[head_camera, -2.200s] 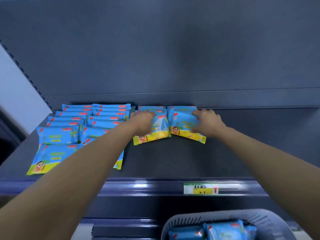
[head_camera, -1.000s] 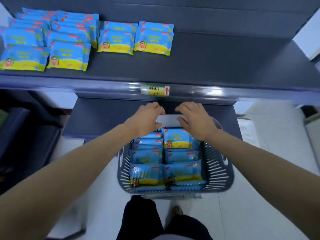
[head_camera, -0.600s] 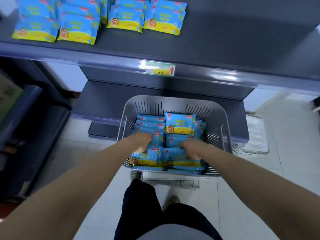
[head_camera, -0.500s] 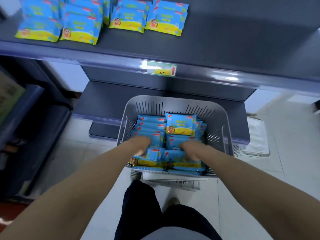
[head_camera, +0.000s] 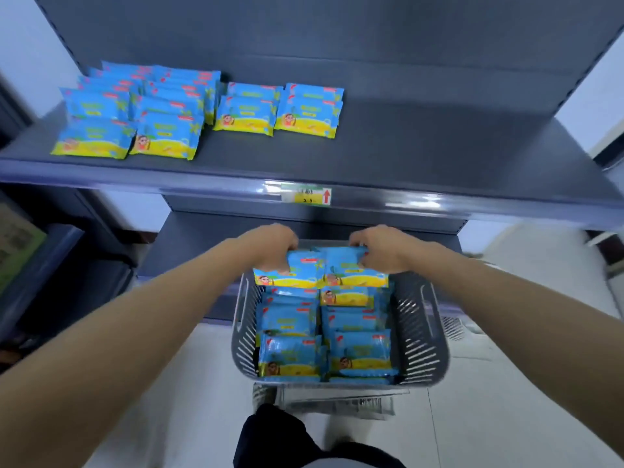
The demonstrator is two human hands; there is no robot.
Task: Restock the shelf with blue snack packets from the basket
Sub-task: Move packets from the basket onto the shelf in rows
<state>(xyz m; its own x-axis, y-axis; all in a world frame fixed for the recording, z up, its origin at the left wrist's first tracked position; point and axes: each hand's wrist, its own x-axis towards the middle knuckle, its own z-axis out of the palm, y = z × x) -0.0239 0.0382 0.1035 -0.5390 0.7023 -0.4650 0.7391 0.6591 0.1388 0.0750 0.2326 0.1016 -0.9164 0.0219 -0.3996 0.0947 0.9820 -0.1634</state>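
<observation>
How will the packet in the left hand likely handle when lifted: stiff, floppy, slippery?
The packet in the left hand keeps flat when held by one edge, so probably fairly stiff and light. Its glossy wrapper may be slippery.

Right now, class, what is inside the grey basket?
The grey basket holds blue snack packets in two overlapping rows. The left hand and right hand each lift one above its far end. Lower layers and the bottom are covered.
</observation>
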